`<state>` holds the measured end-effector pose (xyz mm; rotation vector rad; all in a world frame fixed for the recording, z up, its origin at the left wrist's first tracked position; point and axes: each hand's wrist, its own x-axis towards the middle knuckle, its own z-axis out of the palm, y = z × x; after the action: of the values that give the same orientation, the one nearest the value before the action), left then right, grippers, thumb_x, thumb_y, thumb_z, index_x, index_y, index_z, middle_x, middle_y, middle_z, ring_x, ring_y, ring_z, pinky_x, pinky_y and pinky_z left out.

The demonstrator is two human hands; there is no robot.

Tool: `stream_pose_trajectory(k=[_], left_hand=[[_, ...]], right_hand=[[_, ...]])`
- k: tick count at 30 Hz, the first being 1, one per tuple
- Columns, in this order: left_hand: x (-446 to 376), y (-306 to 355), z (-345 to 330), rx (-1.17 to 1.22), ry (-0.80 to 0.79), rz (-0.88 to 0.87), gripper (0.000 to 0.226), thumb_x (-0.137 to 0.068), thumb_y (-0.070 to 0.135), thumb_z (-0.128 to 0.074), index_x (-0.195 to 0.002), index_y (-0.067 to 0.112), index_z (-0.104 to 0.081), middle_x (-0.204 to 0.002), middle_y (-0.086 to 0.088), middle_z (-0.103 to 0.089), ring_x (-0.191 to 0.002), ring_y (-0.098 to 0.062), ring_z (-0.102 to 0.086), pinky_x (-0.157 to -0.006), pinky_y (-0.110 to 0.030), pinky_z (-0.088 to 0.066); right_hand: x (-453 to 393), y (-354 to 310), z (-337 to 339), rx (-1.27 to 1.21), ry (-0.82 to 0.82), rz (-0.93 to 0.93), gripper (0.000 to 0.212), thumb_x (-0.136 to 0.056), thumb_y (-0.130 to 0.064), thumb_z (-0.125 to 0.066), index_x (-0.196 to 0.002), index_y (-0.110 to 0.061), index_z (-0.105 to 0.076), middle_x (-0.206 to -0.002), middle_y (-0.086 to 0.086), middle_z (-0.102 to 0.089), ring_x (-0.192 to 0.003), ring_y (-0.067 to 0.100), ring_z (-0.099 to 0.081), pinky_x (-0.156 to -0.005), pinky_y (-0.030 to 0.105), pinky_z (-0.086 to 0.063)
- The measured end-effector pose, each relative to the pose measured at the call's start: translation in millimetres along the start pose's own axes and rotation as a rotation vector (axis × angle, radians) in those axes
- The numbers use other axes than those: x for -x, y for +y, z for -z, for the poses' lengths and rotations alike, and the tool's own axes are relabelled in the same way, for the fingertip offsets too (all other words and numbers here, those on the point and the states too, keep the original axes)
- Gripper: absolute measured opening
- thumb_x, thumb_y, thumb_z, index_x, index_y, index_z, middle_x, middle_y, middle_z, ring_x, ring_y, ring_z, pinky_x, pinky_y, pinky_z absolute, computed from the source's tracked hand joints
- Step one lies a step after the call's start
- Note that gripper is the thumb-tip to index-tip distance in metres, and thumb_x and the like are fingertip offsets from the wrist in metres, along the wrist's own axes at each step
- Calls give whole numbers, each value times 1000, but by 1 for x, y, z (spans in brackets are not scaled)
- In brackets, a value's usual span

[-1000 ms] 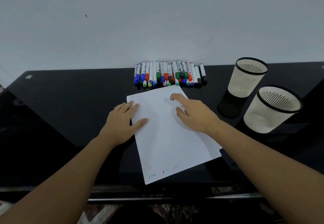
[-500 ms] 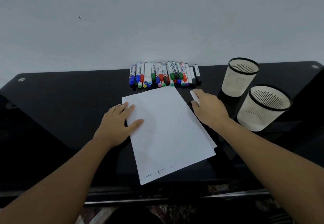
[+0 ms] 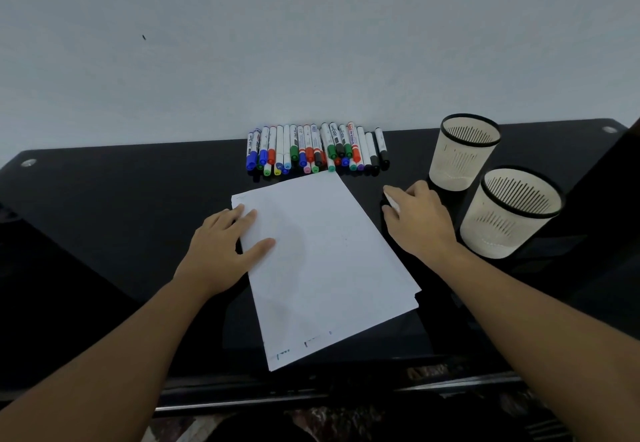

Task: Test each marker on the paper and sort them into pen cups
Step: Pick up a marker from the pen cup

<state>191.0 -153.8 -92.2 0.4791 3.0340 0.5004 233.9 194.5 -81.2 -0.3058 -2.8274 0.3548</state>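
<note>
Right of the paper [image 3: 325,261], right hand [image 3: 417,225] curls fingers round a white marker [image 3: 391,202]. Left hand [image 3: 221,251] presses the sheet, fingers flat and together, thumb spread. Other markers [image 3: 317,150] lie rowed by the wall. Risk: sheet skids if left lifts; near cup [image 3: 509,213] gets elbowed over.

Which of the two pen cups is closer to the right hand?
The nearer cup, lower right in view, sits just beside the right hand. The other cup stands farther back, toward the wall.
</note>
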Motion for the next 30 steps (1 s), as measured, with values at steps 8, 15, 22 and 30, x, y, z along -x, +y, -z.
stream_pose_trajectory(k=[8,15,22,30], left_hand=[[-1,-2,0,10,16,-4,97,-77,91,-22,-157,37,-33,-166,11,-23,-152,-17,-16,-124,-47,-17],[-2,-3,-2,42,52,-16,96,-76,91,-27,-155,37,-38,-164,12,-27,-150,-15,-18,-123,-47,-20],[-3,-4,-4,51,66,-20,94,-77,90,-28,-154,37,-39,-163,12,-29,-149,-14,-20,-121,-49,-22],[-4,-6,-6,47,70,-19,93,-78,91,-28,-154,38,-39,-163,13,-29,-148,-14,-20,-121,-50,-23]], right_hand=[[-54,-7,0,-144,-24,-120,39,-109,-30,-46,-147,-30,-52,-135,14,-51,-113,28,-56,-79,31,-43],[-98,5,-9,-56,-76,-154,44,-107,-28,-39,-148,-34,-50,-135,21,-51,-117,41,-54,-97,41,-45],[-104,5,-16,-12,-46,-110,34,-106,-31,-47,-139,-34,-55,-130,15,-50,-113,36,-53,-77,35,-39],[-110,6,-15,5,-60,-112,16,-105,-32,-53,-116,-21,-56,-119,13,-50,-101,32,-54,-73,37,-42]])
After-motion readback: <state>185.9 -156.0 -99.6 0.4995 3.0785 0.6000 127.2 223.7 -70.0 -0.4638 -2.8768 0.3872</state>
